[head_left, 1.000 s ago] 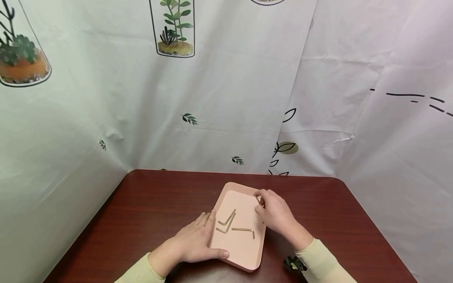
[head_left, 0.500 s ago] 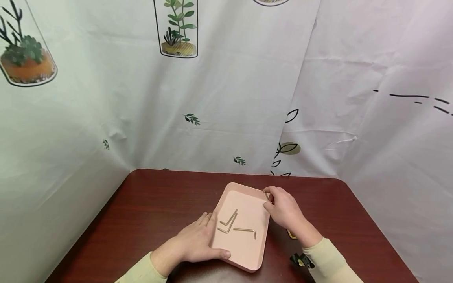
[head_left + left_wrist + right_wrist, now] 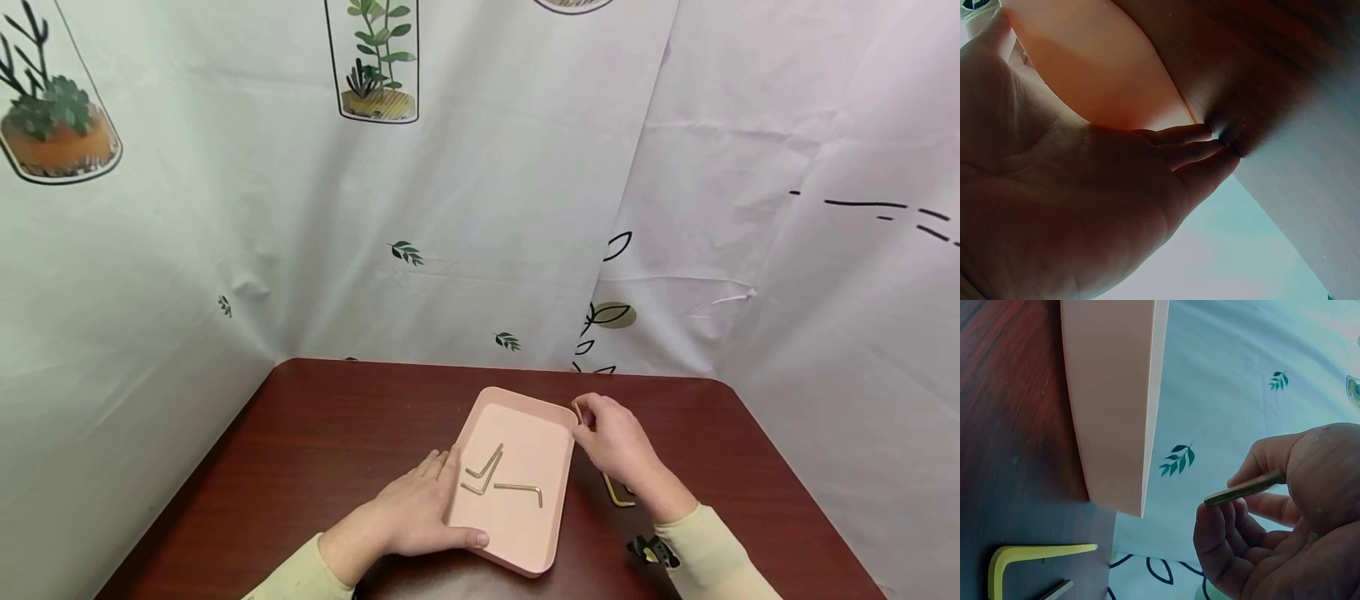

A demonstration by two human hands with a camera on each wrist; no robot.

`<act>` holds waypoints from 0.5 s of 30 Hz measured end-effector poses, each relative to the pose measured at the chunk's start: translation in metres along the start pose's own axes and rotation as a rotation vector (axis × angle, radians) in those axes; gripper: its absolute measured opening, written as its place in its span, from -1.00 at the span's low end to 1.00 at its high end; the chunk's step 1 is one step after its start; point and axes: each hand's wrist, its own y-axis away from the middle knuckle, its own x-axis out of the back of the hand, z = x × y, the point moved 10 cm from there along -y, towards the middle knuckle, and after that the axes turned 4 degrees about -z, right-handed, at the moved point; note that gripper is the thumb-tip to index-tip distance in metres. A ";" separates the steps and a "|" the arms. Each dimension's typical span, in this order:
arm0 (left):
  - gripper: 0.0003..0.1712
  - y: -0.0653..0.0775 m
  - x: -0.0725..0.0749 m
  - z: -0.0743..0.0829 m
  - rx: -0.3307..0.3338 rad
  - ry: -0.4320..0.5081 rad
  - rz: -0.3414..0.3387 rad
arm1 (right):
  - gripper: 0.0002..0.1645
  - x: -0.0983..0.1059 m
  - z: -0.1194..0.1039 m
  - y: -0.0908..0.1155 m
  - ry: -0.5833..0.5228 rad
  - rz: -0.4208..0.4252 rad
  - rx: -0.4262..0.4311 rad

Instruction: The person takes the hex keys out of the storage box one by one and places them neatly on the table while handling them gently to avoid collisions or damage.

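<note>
My right hand [image 3: 618, 442] pinches a brass-coloured hex key [image 3: 1244, 489] between thumb and fingers. It is just beyond the right rim of a pink tray [image 3: 525, 425], above the table. My left hand [image 3: 420, 508] lies with straight fingers along the tray's left side, its thumb over the near rim. Inside the tray are three L-shaped hex keys: one [image 3: 519, 486] lies to the right, while another [image 3: 474, 474] and a third [image 3: 488, 475] lie close together on the left. The right wrist view shows the held key clear of the tray wall.
On the dark red wooden table [image 3: 360, 417], right of the tray, lies a yellow hex key [image 3: 1041, 552]. Beside it is part of another key [image 3: 1059, 590]. White printed cloth [image 3: 487, 208] hangs behind the table and along both sides.
My right hand has moved right with the hex key, from above the tray to beyond its right rim. The yellow key on the table has come into sight. My left hand stays on the tray.
</note>
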 end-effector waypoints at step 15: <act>0.62 0.001 0.000 0.001 0.001 -0.005 0.004 | -0.71 0.004 0.012 0.005 -0.012 -0.035 -0.044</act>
